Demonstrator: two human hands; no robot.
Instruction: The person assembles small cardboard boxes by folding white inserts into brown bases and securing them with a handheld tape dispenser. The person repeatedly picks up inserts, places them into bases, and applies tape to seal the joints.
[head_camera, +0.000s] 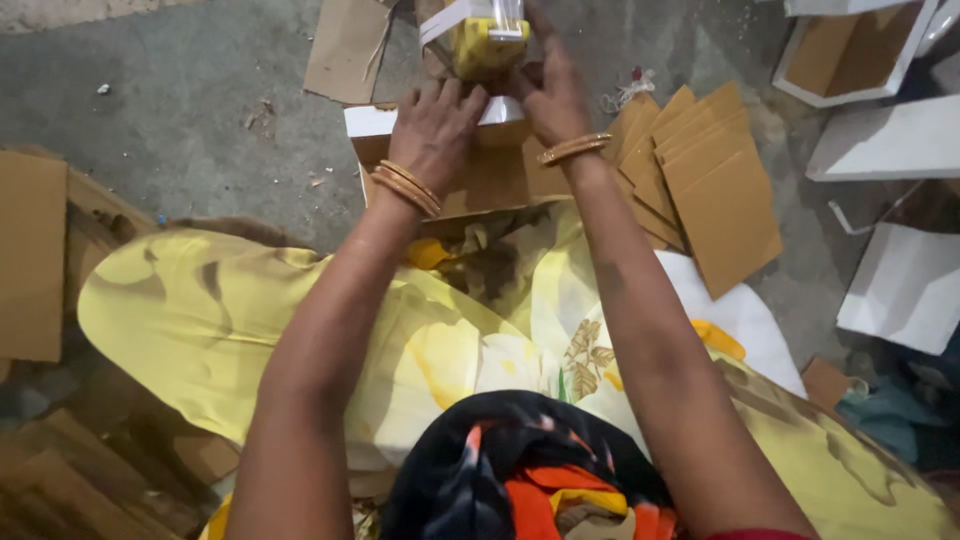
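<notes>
A shallow cardboard box (470, 170), white outside and brown inside, is held open-side-up on the concrete floor (190, 100), just beyond the lap. Nothing can be seen inside it. Its far white wall is pressed by the left hand (432, 128), fingers curled over the rim. A yellow tape dispenser (480, 40) at that wall is touched by the right hand (553, 95); whether it is gripped cannot be told. Flat brown cardboard sheets (705, 175) are fanned beside the box's right edge. Open white trays (850, 50) lie at the floor's far right.
</notes>
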